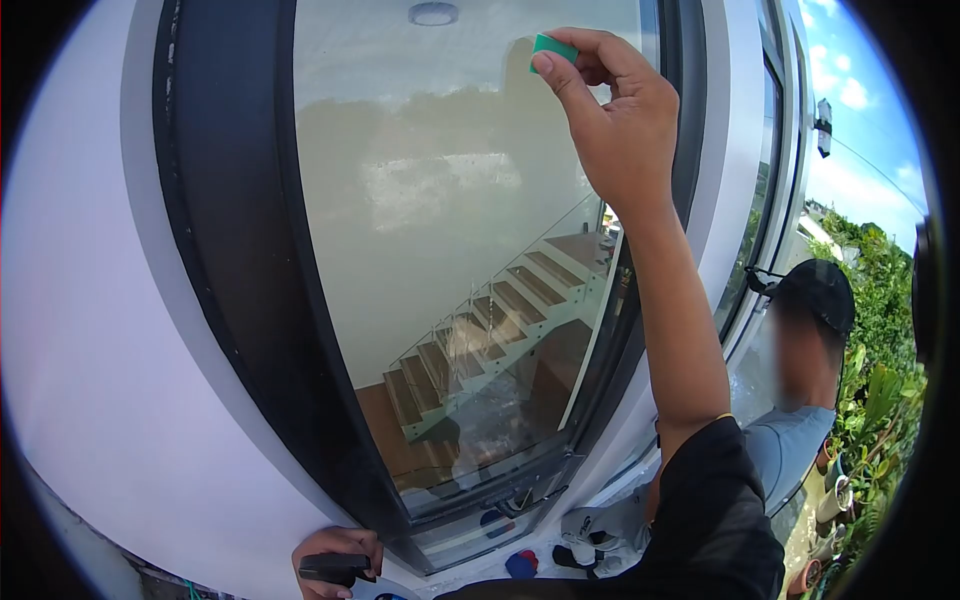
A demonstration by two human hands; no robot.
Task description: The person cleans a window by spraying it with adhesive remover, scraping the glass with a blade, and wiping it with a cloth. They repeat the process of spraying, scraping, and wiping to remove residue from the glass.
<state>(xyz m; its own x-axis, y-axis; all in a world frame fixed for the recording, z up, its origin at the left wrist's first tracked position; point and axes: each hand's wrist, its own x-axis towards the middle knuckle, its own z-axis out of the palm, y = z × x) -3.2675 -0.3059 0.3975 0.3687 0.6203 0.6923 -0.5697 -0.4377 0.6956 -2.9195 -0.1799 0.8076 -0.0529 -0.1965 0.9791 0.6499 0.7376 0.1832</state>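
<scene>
Okay, status: right hand (622,95) had a small green rectangular block (552,45) pinched between thumb and fingers, up near the top of a tall clear glass pane (400,250) set in a thick dark window frame (240,200). Couldn't tell if the block touched the glass. Left hand (308,558) was low, near the frame's bottom corner, fingers curled round a black plastic piece (335,569), maybe a sprayer head; rest of it not visible. Thin pale streaks (477,310), wet-looking, showed around mid-pane. Step in hand, my read: working the upper glass with the block, left-hand piece parked. Next move called for a firm pinch, block face flat to the glass, even pressure. Clearance: person in a blue-grey shirt and black cap (800,440) was close on the right, so elbow room looked limited.
</scene>
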